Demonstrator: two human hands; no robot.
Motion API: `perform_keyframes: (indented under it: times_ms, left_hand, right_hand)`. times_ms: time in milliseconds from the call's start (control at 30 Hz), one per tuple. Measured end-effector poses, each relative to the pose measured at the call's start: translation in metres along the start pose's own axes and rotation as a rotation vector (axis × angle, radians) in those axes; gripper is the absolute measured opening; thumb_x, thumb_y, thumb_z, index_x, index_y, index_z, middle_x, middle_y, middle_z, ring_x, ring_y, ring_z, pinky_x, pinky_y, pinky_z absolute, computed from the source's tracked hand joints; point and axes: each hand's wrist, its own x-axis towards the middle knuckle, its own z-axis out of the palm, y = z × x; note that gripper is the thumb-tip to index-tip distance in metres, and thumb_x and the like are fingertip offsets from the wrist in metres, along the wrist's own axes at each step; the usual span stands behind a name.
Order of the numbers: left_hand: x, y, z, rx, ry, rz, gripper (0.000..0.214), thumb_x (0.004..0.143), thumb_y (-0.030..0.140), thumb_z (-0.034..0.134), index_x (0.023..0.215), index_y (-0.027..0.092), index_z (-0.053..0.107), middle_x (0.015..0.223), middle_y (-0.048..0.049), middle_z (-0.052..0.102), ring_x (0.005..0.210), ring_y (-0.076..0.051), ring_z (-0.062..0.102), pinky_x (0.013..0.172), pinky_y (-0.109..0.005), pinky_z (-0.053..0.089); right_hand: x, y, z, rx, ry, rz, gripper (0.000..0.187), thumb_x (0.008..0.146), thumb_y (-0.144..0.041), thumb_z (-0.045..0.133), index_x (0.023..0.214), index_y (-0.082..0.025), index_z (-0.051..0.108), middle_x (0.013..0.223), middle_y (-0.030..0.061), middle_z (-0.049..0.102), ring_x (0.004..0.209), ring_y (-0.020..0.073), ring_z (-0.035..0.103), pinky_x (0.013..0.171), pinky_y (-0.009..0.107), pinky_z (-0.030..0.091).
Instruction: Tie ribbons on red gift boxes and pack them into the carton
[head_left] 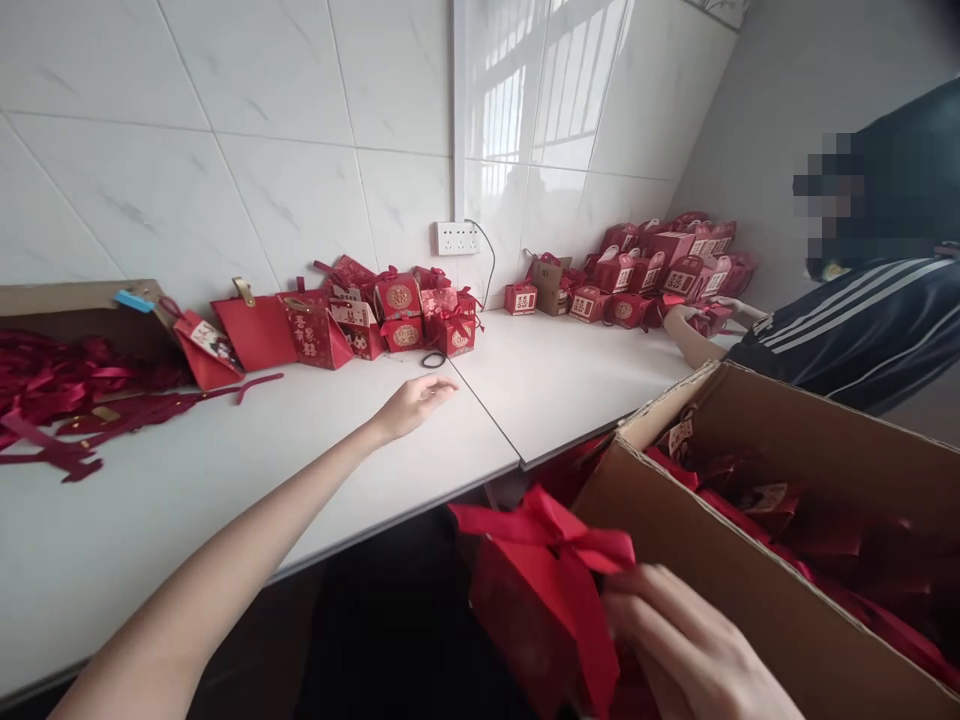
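My left hand [411,403] reaches out over the white table [225,470], fingers loosely stretched and empty, a short way in front of a black hair tie [433,360] and a cluster of small red gift boxes [401,315]. My right hand [690,645] is low in front of me, fingers closed on a red gift box with a ribbon bow [540,590], held beside a large cardboard box [750,590] filled with more red boxes.
Red ribbons [67,400] and an open carton [82,305] lie at the left. Another pile of red boxes [660,270] fills the far right corner, where a person in a striped dark sleeve [847,330] works. A wall socket [457,238] is on the tiles.
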Motion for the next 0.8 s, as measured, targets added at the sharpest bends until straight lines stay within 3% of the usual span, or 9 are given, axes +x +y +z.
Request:
perform_keyframes:
  times_ms: [133,233,333,433,567,733,800]
  left_hand:
    - [-0.057,0.048,-0.008,-0.358,-0.211,0.168,0.052,0.087,0.06,0.041,0.104,0.018,0.066,0.115,-0.0091,0.066,0.113,-0.028,0.059,0.097,-0.042,0.047]
    - [-0.075,0.059,-0.014,-0.471,-0.152,0.16,0.057,0.083,0.065,0.045,0.112,0.018,0.06,0.12,-0.0104,0.063,0.113,-0.029,0.058,0.094,-0.042,0.048]
    - [-0.078,0.043,-0.01,-0.391,0.1,0.102,0.054,0.079,0.054,0.056,0.119,0.019,0.051,0.127,-0.0101,0.056,0.117,-0.028,0.054,0.095,-0.04,0.046]
    - [-0.08,0.016,0.001,-0.241,0.3,-0.055,0.055,0.073,0.04,0.064,0.121,0.02,0.046,0.129,-0.0115,0.051,0.12,-0.028,0.049,0.1,-0.042,0.042]
    - [-0.088,-0.012,0.016,-0.235,0.309,-0.105,0.042,0.079,0.039,0.056,0.117,0.02,0.05,0.124,-0.0116,0.051,0.122,-0.027,0.047,0.103,-0.041,0.039]
    - [-0.089,-0.021,0.016,-0.319,0.294,-0.101,0.042,0.09,0.045,0.038,0.123,0.02,0.044,0.132,-0.0113,0.049,0.124,-0.023,0.047,0.104,-0.038,0.039]
    - [-0.088,-0.021,0.014,-0.358,0.276,-0.11,0.044,0.09,0.048,0.034,0.122,0.019,0.045,0.132,-0.0123,0.05,0.124,-0.024,0.047,0.103,-0.039,0.04]
  right_hand:
    - [0.047,-0.005,-0.006,0.025,0.109,-0.066,0.026,0.092,-0.009,0.035,0.094,-0.021,0.057,0.088,0.0052,0.059,0.071,0.0128,0.057,0.062,0.022,0.046]
    - [0.09,0.007,0.011,0.055,0.167,-0.117,0.028,0.092,-0.008,0.035,0.096,-0.021,0.059,0.096,0.006,0.059,0.077,0.0126,0.059,0.067,0.022,0.047]
    - [0.129,0.024,0.036,0.208,0.189,-0.148,0.027,0.093,-0.014,0.037,0.098,-0.02,0.063,0.102,0.0078,0.061,0.09,0.0157,0.062,0.077,0.026,0.051]
    - [0.151,0.031,0.062,0.441,0.089,-0.107,0.026,0.093,-0.025,0.041,0.102,-0.02,0.064,0.112,0.0102,0.062,0.103,0.0194,0.062,0.086,0.033,0.052]
    - [0.155,0.022,0.09,0.648,0.01,0.001,0.032,0.089,-0.045,0.05,0.106,-0.019,0.061,0.11,0.0099,0.061,0.104,0.02,0.061,0.089,0.037,0.053]
    - [0.154,0.018,0.105,0.728,0.173,0.158,0.037,0.088,-0.053,0.048,0.097,-0.019,0.06,0.106,0.0101,0.059,0.102,0.021,0.06,0.083,0.036,0.057]
    - [0.155,0.02,0.106,0.704,0.173,0.231,0.037,0.088,-0.053,0.047,0.095,-0.019,0.059,0.102,0.0094,0.058,0.097,0.0206,0.061,0.077,0.036,0.058]
